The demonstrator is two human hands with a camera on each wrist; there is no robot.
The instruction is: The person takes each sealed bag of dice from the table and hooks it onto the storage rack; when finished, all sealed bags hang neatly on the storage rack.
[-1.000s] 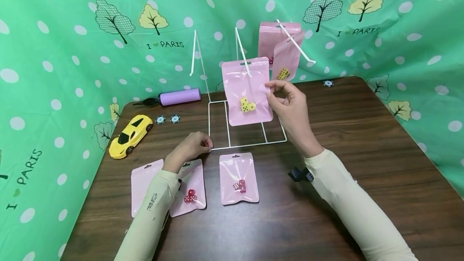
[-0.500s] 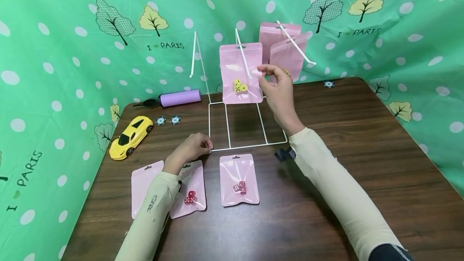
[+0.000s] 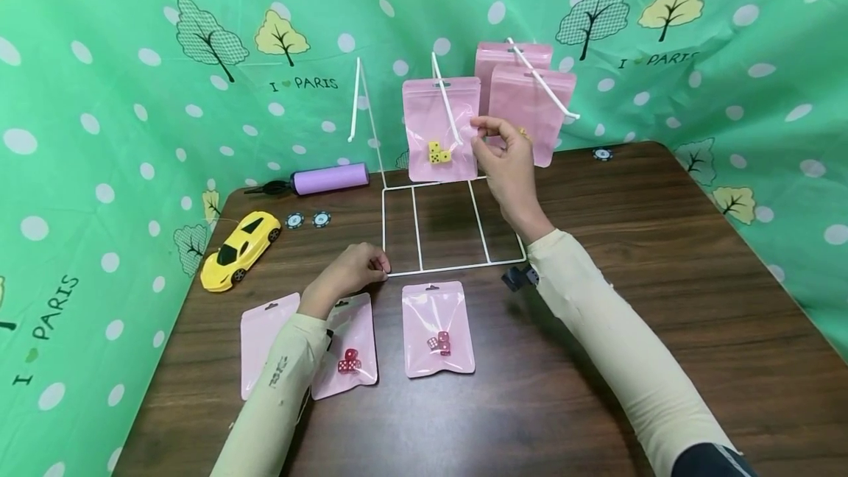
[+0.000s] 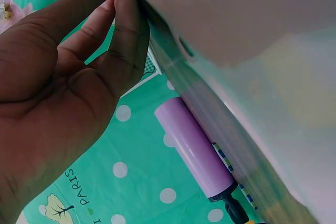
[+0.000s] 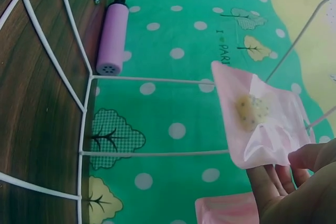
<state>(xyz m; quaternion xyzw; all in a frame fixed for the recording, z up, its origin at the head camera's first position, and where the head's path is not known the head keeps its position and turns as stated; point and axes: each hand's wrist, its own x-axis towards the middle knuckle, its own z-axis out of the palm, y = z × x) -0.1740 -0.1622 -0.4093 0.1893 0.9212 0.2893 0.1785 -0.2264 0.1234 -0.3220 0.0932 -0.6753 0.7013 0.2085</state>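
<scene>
In the head view, my right hand [image 3: 510, 168] pinches the right edge of a pink zip bag [image 3: 424, 109] with yellow dice [image 3: 436, 155] inside. The bag's hole is on the middle prong of a white wire display rack [image 3: 457, 268]. My left hand [image 3: 351, 269] grips the front left corner of the rack's base, thumb and fingers together. From the right wrist view, the thumb lies on one face of the bag [image 5: 236, 142] and the fingers behind it. Two more pink bags hang on the right prong; the front one [image 3: 533, 105] is partly covered by my right hand.
On the table lie a pink bag with red dice [image 3: 437, 308], another with red dice [image 3: 351, 330] and a third pink bag [image 3: 261, 344] partly under the left sleeve. A yellow toy car [image 3: 240, 251], purple hand pump [image 3: 330, 179] and poker chips [image 3: 321, 219] stand left. The left prong [image 3: 355, 101] is bare.
My right hand has moved the yellow-dice bag up and back along the middle prong. The front bag on the right prong has swung round to face forward. My left hand has stayed put.
</scene>
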